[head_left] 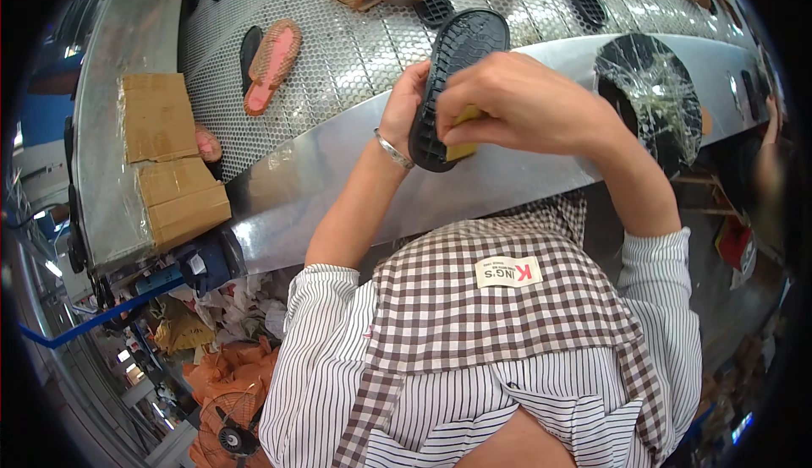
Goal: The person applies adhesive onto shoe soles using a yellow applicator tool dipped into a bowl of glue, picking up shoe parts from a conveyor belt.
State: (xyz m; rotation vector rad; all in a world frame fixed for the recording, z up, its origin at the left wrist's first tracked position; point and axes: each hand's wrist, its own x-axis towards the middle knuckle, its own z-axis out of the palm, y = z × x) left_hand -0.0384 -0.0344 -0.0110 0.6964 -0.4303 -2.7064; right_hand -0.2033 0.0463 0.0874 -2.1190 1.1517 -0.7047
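Note:
A black shoe sole (478, 30) with a ridged tread is held upright over the near metal edge of the conveyor. My left hand (403, 109) is closed on its left side, and part of that hand is hidden behind the sole. With bent fingers, my right hand (516, 100) grips a small yellow block (461, 150), which looks like a sponge. The block is against the lower part of the sole, and the hand covers much of the right side. Beyond, a tan woven slipper (275, 62) with a pink insole lies on the mesh belt (355, 54).
Torn cardboard (161, 117) lies at the left of the conveyor. A black ring wrapped in clear film (647, 87) rests on the metal edge at right. More soles and slippers lie along the belt. A fan (233, 441) and orange sacks (224, 372) are at lower left.

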